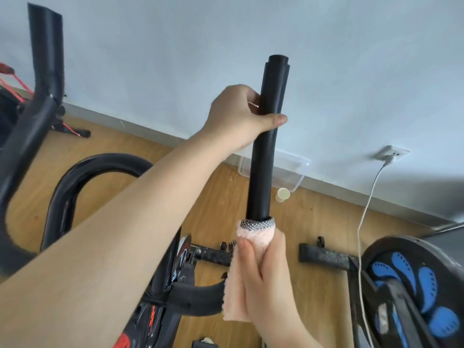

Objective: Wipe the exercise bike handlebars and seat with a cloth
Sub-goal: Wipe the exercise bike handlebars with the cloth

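A black foam-covered handlebar grip [263, 169] of the exercise bike stands upright in the middle of the view. My left hand [238, 116] is wrapped around its upper part, thumb across the front. Lower down, my right hand [263, 275] is closed on a pale pink cloth [237, 292] folded around the bar; the cloth's grey mesh edge rings the bar just above my fingers. The other handlebar grip [46, 54] rises at the far left, and a curved black handlebar tube [82, 172] loops between them. The seat is out of view.
A second machine with a black and blue flywheel [411, 280] stands at the lower right. A white cable [364, 217] runs from a wall socket [391, 153]. A clear plastic box [288, 172] and a small cream cup [282, 194] sit on the wooden floor by the wall.
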